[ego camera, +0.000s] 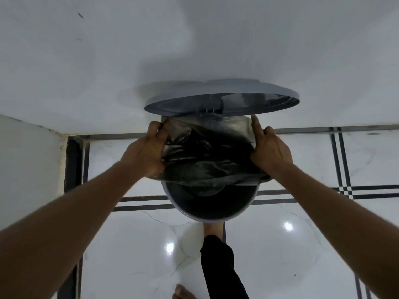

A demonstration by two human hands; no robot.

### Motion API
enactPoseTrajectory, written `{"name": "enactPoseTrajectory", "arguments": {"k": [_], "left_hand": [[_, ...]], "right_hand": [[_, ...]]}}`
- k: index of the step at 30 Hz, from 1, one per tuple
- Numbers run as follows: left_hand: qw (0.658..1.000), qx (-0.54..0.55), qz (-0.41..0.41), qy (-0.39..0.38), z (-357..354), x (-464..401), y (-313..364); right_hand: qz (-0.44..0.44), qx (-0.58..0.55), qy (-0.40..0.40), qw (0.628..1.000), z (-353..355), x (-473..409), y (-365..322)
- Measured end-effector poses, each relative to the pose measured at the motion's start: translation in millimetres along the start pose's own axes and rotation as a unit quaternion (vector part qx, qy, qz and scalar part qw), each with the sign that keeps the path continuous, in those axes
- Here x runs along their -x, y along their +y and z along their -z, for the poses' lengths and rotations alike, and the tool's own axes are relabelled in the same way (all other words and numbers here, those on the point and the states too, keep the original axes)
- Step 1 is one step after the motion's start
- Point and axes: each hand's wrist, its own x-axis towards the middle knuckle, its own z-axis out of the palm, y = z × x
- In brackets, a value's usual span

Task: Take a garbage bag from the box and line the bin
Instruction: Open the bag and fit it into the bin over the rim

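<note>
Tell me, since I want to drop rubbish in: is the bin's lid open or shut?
Open. The lid stands raised behind the bin, whose mouth shows, with the black bag stretched across it.

Both hands' grip on garbage bag [207, 156]

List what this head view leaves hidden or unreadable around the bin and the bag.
- Bin floor: the black garbage bag covers most of the opening.
- Far rim: under the stretched bag and the raised lid.
- Pedal: the bin's body hides it; a foot reaches under.
- Fingertips of left hand and right hand: tucked in bag folds.
- Bag box: not in view.
</note>
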Motion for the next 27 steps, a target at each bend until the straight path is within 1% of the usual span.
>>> {"name": "enactPoseTrajectory", "arguments": {"k": [2, 4, 5, 6, 7, 8, 9, 10, 11, 12, 13, 14, 15, 16, 17, 18, 19, 20, 21, 23, 24, 25, 27], "left_hand": [[0.998, -0.017, 0.019, -0.063, 3, -15, -10], [0.993, -0.017, 0.021, -0.113, 1, -27, -18], [0.991, 0.001, 0.024, -0.132, -1, -33, -19], [0.989, 0.026, 0.030, -0.145, -4, -39, -20], [0.986, 0.054, 0.035, -0.155, -5, -44, -19], [0.984, 0.078, 0.034, -0.159, -6, -49, -17], [0.981, 0.103, 0.034, -0.161, -6, -51, -14], [0.978, 0.130, 0.032, -0.163, -6, -53, -12], [0.971, 0.169, 0.037, -0.165, -4, -51, -10], [0.961, 0.219, 0.046, -0.163, -4, -52, -9], [0.949, 0.266, 0.050, -0.160, -2, -50, -8], [0.937, 0.312, 0.050, -0.149, 0, -49, -7], [0.926, 0.351, 0.043, -0.131, 0, -48, -6], [0.918, 0.380, 0.039, -0.110, -2, -50, -4], [0.916, 0.389, 0.043, -0.086, -4, -50, 1], [0.920, 0.385, 0.049, -0.054, -6, -50, 7], [0.930, 0.364, 0.052, -0.013, -9, -49, 13], [0.937, 0.343, 0.051, 0.029, -11, -48, 17], [0.941, 0.329, 0.056, 0.064, -11, -47, 21], [0.941, 0.317, 0.060, 0.103, -14, -47, 23], [0.940, 0.317, 0.060, 0.110, -15, -50, 21], [0.939, 0.318, 0.057, 0.118, -17, -53, 17], [0.946, 0.296, 0.052, 0.119, -19, -57, 12]], "right_hand": [[-0.028, 0.012, -0.074, 0.997, 5, -22, -1], [-0.010, 0.048, -0.102, 0.994, 8, -38, 0], [0.011, 0.055, -0.106, 0.993, 9, -43, 2], [0.033, 0.036, -0.114, 0.992, 9, -47, 4], [0.051, -0.008, -0.127, 0.991, 9, -49, 7], [0.046, -0.077, -0.153, 0.984, 10, -51, 11], [0.028, -0.163, -0.182, 0.969, 12, -51, 14], [0.000, -0.242, -0.211, 0.947, 13, -51, 19], [-0.017, -0.303, -0.225, 0.926, 12, -51, 23], [-0.031, -0.330, -0.207, 0.920, 12, -49, 24], [-0.029, -0.305, -0.148, 0.940, 11, -48, 23], [-0.016, -0.242, -0.059, 0.968, 10, -47, 20], [0.001, -0.171, 0.032, 0.985, 7, -44, 17], [0.028, -0.119, 0.109, 0.986, 4, -40, 13], [0.067, -0.084, 0.169, 0.980, 0, -35, 9], [0.112, -0.070, 0.204, 0.970, -6, -32, 8], [0.147, -0.080, 0.218, 0.961, -8, -27, 7], [0.162, -0.117, 0.213, 0.956, -12, -26, 9], [0.165, -0.167, 0.199, 0.951, -15, -26, 11], [0.169, -0.244, 0.182, 0.938, -18, -27, 17], [0.174, -0.244, 0.178, 0.937, -18, -28, 18], [0.183, -0.213, 0.169, 0.945, -17, -29, 20], [0.216, -0.099, 0.159, 0.958, -12, -33, 21]]}}
